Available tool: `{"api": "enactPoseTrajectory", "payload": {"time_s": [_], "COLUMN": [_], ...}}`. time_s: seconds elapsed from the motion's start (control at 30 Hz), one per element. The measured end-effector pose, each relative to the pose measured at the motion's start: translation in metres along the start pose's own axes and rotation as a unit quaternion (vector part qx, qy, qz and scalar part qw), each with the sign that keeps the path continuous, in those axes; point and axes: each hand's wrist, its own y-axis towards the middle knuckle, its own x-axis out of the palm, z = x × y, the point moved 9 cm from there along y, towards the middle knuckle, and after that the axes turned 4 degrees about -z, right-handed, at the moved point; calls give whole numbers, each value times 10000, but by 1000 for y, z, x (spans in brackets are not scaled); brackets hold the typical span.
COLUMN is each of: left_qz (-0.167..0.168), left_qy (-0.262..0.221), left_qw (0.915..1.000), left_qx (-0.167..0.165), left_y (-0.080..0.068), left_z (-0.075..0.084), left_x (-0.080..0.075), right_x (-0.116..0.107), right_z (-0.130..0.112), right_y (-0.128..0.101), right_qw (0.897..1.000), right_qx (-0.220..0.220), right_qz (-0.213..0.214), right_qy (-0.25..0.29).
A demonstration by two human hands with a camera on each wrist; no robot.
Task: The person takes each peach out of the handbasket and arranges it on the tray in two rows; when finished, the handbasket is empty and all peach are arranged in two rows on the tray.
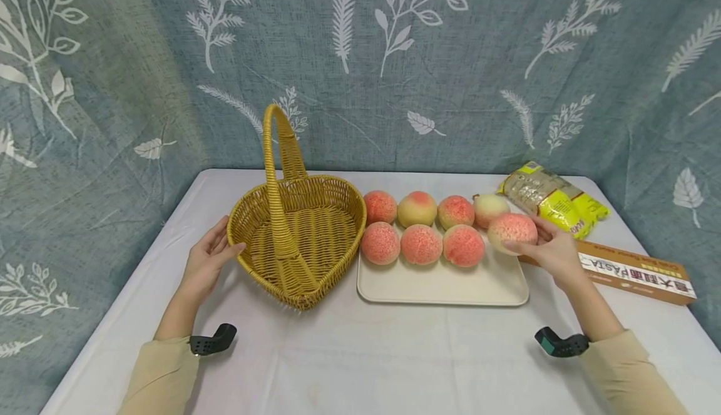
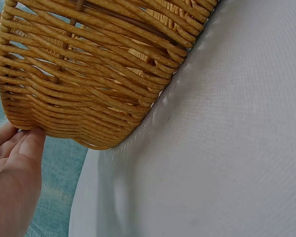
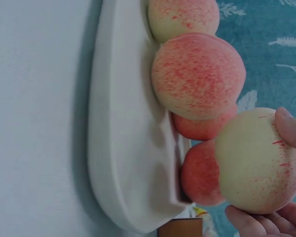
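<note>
From the head view, a cream tray (image 1: 439, 286) sits mid-desk (image 1: 349, 358), bearing seven peaches in two rows. The right hand (image 1: 554, 249) holds an eighth peach (image 1: 511, 232) at the tray's right edge, fingers curled round it. Left of the tray stands a heart-shaped wicker basket (image 1: 298, 240), touching the tray's rim; the left hand (image 1: 207, 261) rests against the basket's outer wall with relaxed, nearly straight fingers. Right of the tray lie a yellow packet (image 1: 554, 199) and a pasta box (image 1: 636, 271).

The left wrist view shows straight fingers (image 2: 26, 143) touching the basket's woven side.

The right wrist view shows fingers (image 3: 291, 128) cupping the peach just above the tray.
</note>
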Motion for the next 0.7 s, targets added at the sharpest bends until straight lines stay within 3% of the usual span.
{"api": "enactPoseTrajectory", "payload": {"time_s": [0.3,0.7], "left_qz": [-29,-8], "left_qy": [-99,-138], "left_qw": [9999,9999], "left_qx": [12,10], "left_y": [-1,-1], "left_z": [-1,1], "left_x": [0,0], "right_x": [4,11], "right_z": [12,16], "right_y": [1,3], "right_qw": [9994,9988], "right_qx": [10,63], "right_qz": [258,161], "right_qy": [-222,-463]}}
